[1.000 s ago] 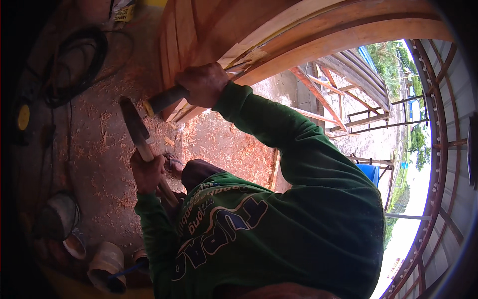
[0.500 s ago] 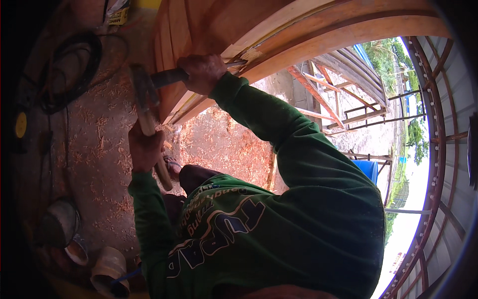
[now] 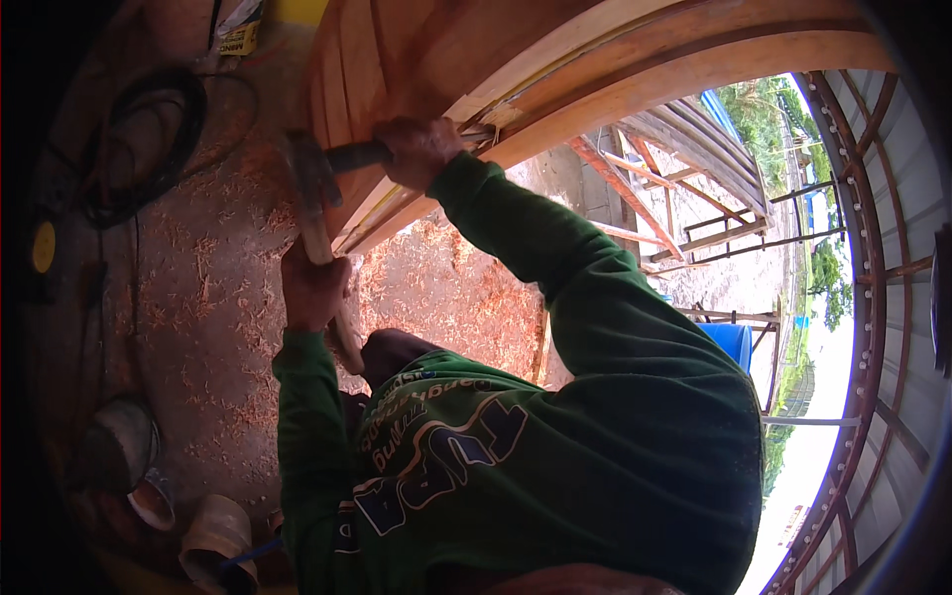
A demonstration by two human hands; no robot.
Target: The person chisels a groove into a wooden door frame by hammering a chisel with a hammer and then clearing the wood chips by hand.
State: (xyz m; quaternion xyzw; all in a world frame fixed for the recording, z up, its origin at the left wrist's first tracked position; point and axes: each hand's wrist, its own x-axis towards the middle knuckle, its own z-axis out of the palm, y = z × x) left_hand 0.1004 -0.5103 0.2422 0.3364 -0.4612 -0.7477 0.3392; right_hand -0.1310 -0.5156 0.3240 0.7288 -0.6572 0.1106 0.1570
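My left hand [image 3: 315,286] is closed round the wooden handle of a hammer [image 3: 315,178]. The hammer's head is at the butt of a chisel [image 3: 359,156], seemingly touching it. My right hand [image 3: 420,151] grips this chisel by its dark handle, and the blade points right into the edge of a reddish-brown wooden workpiece [image 3: 585,94]. A pale groove runs along that edge, and a small raised chip shows by the blade's tip. Part of the blade is hidden behind my right hand.
Wood shavings [image 3: 446,288] litter the floor below. A black coiled cable [image 3: 144,149] lies at the left, with buckets [image 3: 218,535] at the lower left. Stacked timber [image 3: 694,149] on a frame and a blue drum [image 3: 729,339] stand at the right.
Both hands have shifted slightly to the right, with the hammer and chisel. The hammer head remains at the chisel's butt. A chip now stands up more plainly by the blade.
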